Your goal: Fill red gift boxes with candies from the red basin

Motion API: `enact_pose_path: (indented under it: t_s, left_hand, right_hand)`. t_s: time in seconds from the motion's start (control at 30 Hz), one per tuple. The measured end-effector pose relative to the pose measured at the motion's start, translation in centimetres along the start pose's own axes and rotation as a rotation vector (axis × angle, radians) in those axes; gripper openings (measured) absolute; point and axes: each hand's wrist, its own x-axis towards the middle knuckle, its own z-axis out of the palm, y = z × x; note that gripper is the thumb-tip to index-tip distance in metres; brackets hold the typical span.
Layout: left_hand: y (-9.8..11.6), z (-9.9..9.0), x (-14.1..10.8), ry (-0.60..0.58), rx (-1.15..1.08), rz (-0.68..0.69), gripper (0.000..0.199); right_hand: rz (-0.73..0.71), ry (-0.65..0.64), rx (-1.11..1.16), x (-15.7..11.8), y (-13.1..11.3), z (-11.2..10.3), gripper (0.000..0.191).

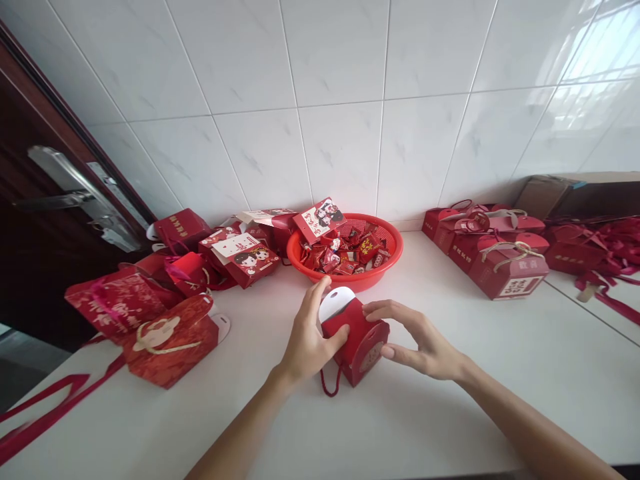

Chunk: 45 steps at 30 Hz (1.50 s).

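Note:
A small red gift box [369,357] with a red cord handle stands on the white table in front of me, its top flaps raised. One flap at the back shows its white inner side. My left hand [315,337] holds the box from the left, thumb lying across the red flap. At the right side, my right hand [417,340] grips the box's edge, with fingertips on the top and the thumb by the front panel. The cord [330,387] hangs down at the front left. What lies inside the box is hidden by the flaps.
Behind the box, a red plastic basket [345,280] holds wrapped candies [350,257], with a printed red box [320,220] on its rim. Several red gift boxes [170,340] crowd the left. More handled boxes [505,270] stand right, near a cardboard box [545,193]. A tiled wall bounds the back.

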Motion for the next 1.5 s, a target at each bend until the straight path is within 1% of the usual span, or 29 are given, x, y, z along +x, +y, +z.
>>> enact_pose_path:
  t_s: [0.03,0.07,0.13,0.2,0.23,0.33,0.47,0.6,0.67,0.77,0.83,0.93,1.03,1.1,1.17,1.23,1.3,1.4,1.47,1.5]
  left_hand:
    - [0.0,0.0,0.0,-0.012,-0.043,-0.045,0.074]
    - [0.0,0.0,0.1,-0.025,-0.081,-0.079,0.068]
    - [0.2,0.0,0.1,-0.05,-0.134,-0.101,0.046]
    - [0.6,-0.1,0.2,-0.083,-0.161,-0.086,0.024]
    - [0.8,-0.2,0.2,-0.104,-0.174,-0.08,0.02]
    - [1.2,-0.3,0.2,-0.161,-0.18,-0.093,0.024]
    - [1.1,-0.2,0.3,-0.184,-0.122,-0.067,0.015]
    - [0.7,-0.5,0.5,-0.266,-0.139,-0.054,0.017]
    - [0.6,-0.7,0.7,-0.294,-0.141,-0.051,0.018]
    - [0.2,-1.1,0.9,-0.299,-0.124,-0.061,0.019]
    - [-0.2,-1.2,1.0,-0.28,-0.094,-0.066,0.02]
    - [-0.8,-1.2,1.2,-0.227,-0.061,-0.065,0.021]
    - [-1.4,-1.2,1.3,-0.18,-0.056,-0.073,0.023]
    - [-1.5,-1.0,1.3,-0.174,-0.047,-0.085,0.025]
    - [-1.6,-0.9,1.3,-0.188,-0.037,-0.1,0.028]
    - [-1.5,-0.9,1.3,-0.204,-0.036,-0.106,0.03]
    - [-1.3,-1.2,1.5,-0.198,-0.056,-0.094,0.03]
    - [-1.4,-2.3,2.0,-0.107,-0.091,-0.097,0.03]
    - [-1.8,-3.1,2.2,-0.065,-0.084,-0.182,0.035]
    - [-2.1,-3.4,2.3,-0.078,-0.07,-0.241,0.037]
  right_hand:
    - [0.02,0.03,-0.01,0.0,0.2,0.2,0.037]
    - [0.045,0.065,-0.02,0.1,0.4,0.5,0.036]
    - [0.096,0.141,-0.031,0.2,0.8,1.2,0.036]
    - [0.138,0.194,-0.018,0.2,1.3,1.8,0.039]
    - [0.159,0.205,-0.007,0.2,1.6,2.1,0.042]
    - [0.238,0.186,0.019,0.2,2.1,2.5,0.048]
    - [0.347,0.133,0.109,0.5,2.4,2.0,0.053]
    - [0.459,0.137,0.196,0.9,2.6,1.4,0.052]
    - [0.476,0.096,0.193,1.0,2.8,1.4,0.054]
    - [0.482,0.032,0.14,1.2,3.1,1.6,0.056]
    - [0.482,0.022,0.108,1.2,3.3,1.7,0.056]
    - [0.505,0.075,0.145,1.4,3.3,1.6,0.052]
    - [0.515,0.193,0.26,1.6,2.8,1.0,0.046]
    - [0.475,0.25,0.333,2.0,2.1,0.7,0.042]
    - [0.412,0.258,0.368,2.6,1.3,0.4,0.037]
    - [0.367,0.211,0.338,3.3,0.7,0.3,0.034]
    - [0.364,0.141,0.253,4.0,0.4,0.4,0.032]
    - [0.375,0.065,0.1,4.9,0.2,0.7,0.027]
    - [0.361,0.04,0.02,5.2,0.1,0.8,0.022]
    - [0.348,0.029,-0.015,5.3,0.1,0.8,0.02]
